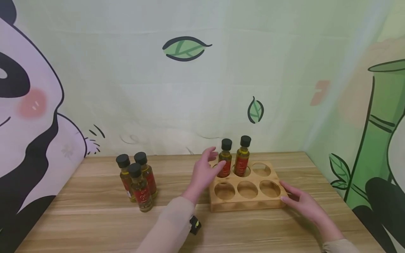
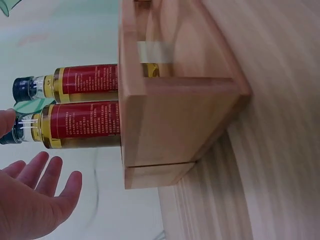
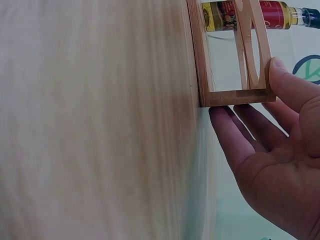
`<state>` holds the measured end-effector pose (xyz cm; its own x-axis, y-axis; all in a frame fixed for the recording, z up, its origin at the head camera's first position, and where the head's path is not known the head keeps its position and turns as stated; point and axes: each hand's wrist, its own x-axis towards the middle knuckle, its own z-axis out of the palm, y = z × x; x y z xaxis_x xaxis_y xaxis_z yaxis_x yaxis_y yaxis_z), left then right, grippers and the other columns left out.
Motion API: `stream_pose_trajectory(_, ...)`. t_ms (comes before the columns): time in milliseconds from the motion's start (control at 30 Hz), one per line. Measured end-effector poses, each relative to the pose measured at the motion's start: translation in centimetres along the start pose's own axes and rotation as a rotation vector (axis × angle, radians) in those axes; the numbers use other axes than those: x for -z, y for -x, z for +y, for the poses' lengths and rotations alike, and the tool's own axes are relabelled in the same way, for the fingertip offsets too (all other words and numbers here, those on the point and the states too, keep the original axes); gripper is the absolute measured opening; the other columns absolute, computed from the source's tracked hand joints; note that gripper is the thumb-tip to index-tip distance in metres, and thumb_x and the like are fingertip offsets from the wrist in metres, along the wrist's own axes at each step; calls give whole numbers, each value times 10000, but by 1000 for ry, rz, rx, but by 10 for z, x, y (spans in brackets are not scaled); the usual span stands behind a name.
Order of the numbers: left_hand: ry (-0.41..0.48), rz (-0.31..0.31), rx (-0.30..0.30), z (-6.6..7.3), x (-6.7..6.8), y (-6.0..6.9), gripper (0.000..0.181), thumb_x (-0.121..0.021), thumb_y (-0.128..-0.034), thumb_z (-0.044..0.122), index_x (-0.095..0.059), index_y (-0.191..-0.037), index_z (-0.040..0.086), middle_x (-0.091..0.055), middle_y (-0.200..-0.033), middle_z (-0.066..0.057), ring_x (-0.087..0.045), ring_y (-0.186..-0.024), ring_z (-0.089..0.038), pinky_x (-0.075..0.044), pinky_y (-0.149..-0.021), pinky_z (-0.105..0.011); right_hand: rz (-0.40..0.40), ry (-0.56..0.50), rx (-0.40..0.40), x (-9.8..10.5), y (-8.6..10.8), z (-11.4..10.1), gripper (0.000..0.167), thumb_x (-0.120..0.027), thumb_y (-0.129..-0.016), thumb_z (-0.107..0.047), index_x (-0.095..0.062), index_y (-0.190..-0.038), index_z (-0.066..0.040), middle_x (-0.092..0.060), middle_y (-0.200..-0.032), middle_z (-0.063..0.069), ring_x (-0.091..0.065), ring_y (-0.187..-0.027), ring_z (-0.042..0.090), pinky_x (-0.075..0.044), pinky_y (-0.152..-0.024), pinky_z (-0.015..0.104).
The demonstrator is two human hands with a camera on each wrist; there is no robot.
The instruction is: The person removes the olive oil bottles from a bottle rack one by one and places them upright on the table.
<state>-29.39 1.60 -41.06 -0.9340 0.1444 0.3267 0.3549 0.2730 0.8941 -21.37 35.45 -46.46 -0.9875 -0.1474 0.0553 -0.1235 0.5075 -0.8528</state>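
Note:
A wooden rack [image 1: 248,206] with two rows of round holes holds two upright bottles with black caps and red labels, a left one [image 1: 225,165] and a right one [image 1: 242,162], in its back row. My left hand [image 1: 204,174] is beside the left bottle, fingers spread and thumb in front of it; the left wrist view shows this hand [image 2: 40,200] near the bottle's neck, contact unclear. At the rack's right end my right hand [image 1: 302,204] grips it. In the right wrist view, that hand [image 3: 280,145] has its thumb at the top edge and fingers against the side [image 3: 240,97].
Three similar bottles [image 1: 142,193] stand close together on the left of the wooden table [image 1: 104,225]. A small black object [image 1: 195,225] lies beside my left sleeve. Behind the table hangs a printed cloth [image 1: 136,70] with a panda, leaves and bamboo.

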Motion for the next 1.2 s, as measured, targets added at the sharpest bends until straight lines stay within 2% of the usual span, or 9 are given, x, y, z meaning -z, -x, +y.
stream_pose_trajectory(133, 55, 16, 24, 1, -3, -7, 611, -728, -917, 223, -455, -1441, 65, -587, -1344, -151, -538, -1235, -323, -433, -1023, -508, 2, 7, 4, 0, 0, 0, 634, -657, -966, -160, -359, -1474, 74, -311, -1511, 300, -462, -1269, 478, -455, -867, 145)
stream_pose_trajectory(300, 81, 6, 41, 2, -5, -14, 619, -742, -908, 219, -468, -1448, 91, -589, -1345, -140, -539, -1236, -317, -451, -1008, -490, 0, 7, 10, 0, 0, 1, 630, -653, -968, -156, -358, -1473, 76, -309, -1509, 307, -460, -1267, 489, -455, -870, 146)
stream_pose_trajectory(600, 106, 18, 9, 8, -11, -28, 598, -756, -894, 189, -509, -1426, 71, -618, -1293, -169, -567, -1208, -334, -459, -997, -503, 0, 6, 14, -1, 0, 0, 628, -654, -967, -150, -358, -1471, 81, -320, -1502, 309, -456, -1266, 492, -472, -884, 182)
stream_pose_trajectory(867, 141, 85, 4, 11, -18, -31, 508, -760, -882, 115, -589, -1359, 81, -684, -1163, -159, -619, -1129, -319, -480, -971, -482, -4, -7, 12, 0, 0, 1, 632, -652, -967, -145, -351, -1475, 80, -307, -1508, 314, -443, -1274, 495, -443, -870, 134)
stream_pose_trajectory(1200, 161, 103, 14, 13, -17, -31, 476, -773, -863, 79, -626, -1315, 69, -707, -1112, -148, -645, -1084, -302, -510, -930, -427, 4, 11, 18, 0, -1, 3, 627, -655, -965, -147, -362, -1472, 75, -320, -1503, 309, -454, -1269, 493, -442, -873, 133)
